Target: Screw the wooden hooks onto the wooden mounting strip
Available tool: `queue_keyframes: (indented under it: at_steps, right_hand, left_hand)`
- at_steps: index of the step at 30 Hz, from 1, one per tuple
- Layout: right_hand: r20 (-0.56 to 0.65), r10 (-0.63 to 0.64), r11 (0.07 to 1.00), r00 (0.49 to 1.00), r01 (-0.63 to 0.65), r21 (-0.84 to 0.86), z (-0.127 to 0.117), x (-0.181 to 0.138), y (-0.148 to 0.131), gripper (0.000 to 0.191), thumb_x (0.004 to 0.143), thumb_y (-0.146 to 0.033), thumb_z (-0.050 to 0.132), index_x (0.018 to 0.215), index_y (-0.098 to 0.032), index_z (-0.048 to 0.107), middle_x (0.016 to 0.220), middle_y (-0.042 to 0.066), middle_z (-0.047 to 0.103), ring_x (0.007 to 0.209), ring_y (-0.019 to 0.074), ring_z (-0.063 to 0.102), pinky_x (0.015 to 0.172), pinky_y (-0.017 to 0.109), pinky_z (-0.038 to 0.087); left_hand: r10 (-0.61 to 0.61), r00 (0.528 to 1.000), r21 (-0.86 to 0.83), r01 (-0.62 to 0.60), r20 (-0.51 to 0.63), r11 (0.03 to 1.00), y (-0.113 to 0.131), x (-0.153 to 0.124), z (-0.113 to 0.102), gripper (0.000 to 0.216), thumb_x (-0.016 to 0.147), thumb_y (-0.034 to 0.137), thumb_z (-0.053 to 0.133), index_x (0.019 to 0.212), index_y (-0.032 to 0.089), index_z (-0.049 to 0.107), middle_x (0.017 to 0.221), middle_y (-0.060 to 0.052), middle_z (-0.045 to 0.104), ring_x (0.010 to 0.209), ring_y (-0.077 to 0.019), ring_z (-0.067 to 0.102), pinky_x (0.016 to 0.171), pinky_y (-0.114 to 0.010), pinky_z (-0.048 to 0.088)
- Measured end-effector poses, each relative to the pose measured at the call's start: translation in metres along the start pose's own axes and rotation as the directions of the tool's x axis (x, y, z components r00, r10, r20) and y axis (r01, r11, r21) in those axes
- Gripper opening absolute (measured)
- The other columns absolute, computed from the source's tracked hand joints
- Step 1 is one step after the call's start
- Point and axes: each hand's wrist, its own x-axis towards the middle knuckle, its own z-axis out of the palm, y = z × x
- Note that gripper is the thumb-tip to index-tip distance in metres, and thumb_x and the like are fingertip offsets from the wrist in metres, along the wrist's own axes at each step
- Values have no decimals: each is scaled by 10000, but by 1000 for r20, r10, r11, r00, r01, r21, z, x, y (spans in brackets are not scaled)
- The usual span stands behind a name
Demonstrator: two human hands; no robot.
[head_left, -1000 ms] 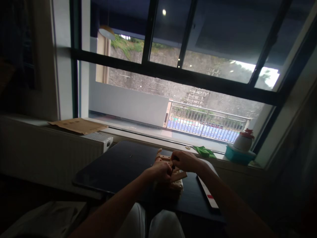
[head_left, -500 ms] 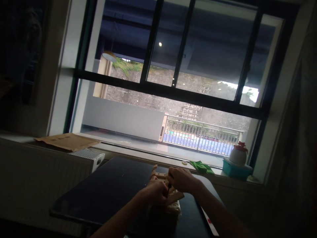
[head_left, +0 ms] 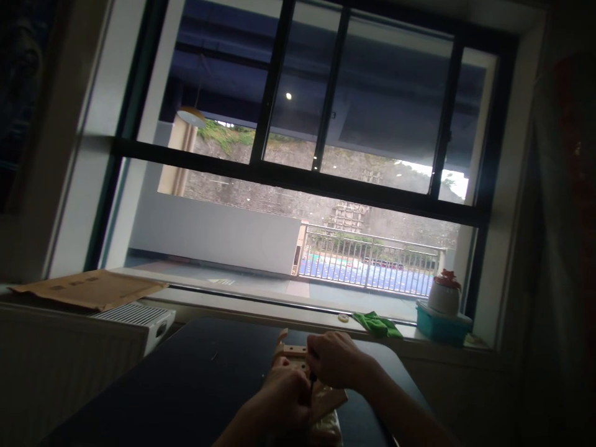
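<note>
My right hand (head_left: 336,359) is closed round the handle of a screwdriver (head_left: 311,386). Its dark collar and thin shaft show below my fist, pointing down; the tip is hidden behind my left hand. My left hand (head_left: 286,392) is closed on a small wooden frame (head_left: 294,351) of light strips with dark holes, steadying it on the table. A curved end of the frame rises beyond my left fingers. Nearer me, a flat wooden piece (head_left: 329,403) slants out to the right, above a crinkled clear plastic bag (head_left: 328,428).
The dark table (head_left: 205,366) reaches to the window sill. On the sill are a green cloth (head_left: 376,324), a teal box (head_left: 442,324) with a white, red-topped container (head_left: 444,293), and a brown envelope (head_left: 93,288) at the left, above a white radiator (head_left: 139,320).
The view has tilted and shifted, so the table and both hands appear lower. Both hands keep their holds on the screwdriver and the wooden frame.
</note>
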Motion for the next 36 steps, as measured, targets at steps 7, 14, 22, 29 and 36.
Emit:
queue_keyframes:
  at_steps: [7, 14, 22, 29, 36]
  right_hand:
    - [77, -38, 999, 996, 35, 35, -14, 0, 5, 218, 779, -308, 526, 907, -238, 687, 829, 47, 704, 742, 200, 634, 613, 281, 391]
    - [89, -24, 998, 996, 18, 68, -1, 1, 13, 283, 869, -307, 408, 868, -187, 663, 774, 67, 678, 699, 181, 604, 610, 283, 366]
    - [167, -94, 991, 982, 77, 105, -19, 0, 9, 203, 782, -307, 527, 917, -211, 645, 803, 26, 672, 659, 147, 563, 526, 238, 313]
    - [135, -80, 989, 988, 63, 131, -12, -6, 8, 214, 823, -295, 483, 951, -194, 622, 812, 32, 665, 702, 152, 564, 570, 248, 316]
    - [131, -47, 994, 990, 33, 106, -12, -4, 9, 224, 810, -308, 481, 918, -181, 632, 789, 45, 658, 667, 153, 552, 533, 251, 292]
  left_hand:
    - [16, 998, -18, -14, 67, 1000, 1, 1, -8, 282, 712, 409, 590, 543, 185, 618, 557, 11, 609, 624, -151, 534, 854, -423, 303]
    - [23, 992, -56, -16, 126, 998, 4, -1, -12, 220, 739, 343, 580, 591, 183, 613, 659, 2, 664, 697, -174, 568, 869, -446, 288]
    - [34, 990, -57, -27, 136, 998, 9, -1, -19, 209, 749, 340, 565, 604, 202, 623, 654, -9, 675, 677, -165, 550, 836, -426, 307]
    - [64, 985, -55, -56, 159, 997, 8, -1, -20, 128, 692, 283, 591, 599, 202, 623, 635, 12, 663, 673, -167, 556, 850, -407, 305]
    - [65, 985, -54, -57, 158, 997, 11, -3, -26, 165, 715, 333, 594, 658, 192, 658, 681, 21, 670, 738, -184, 594, 899, -389, 291]
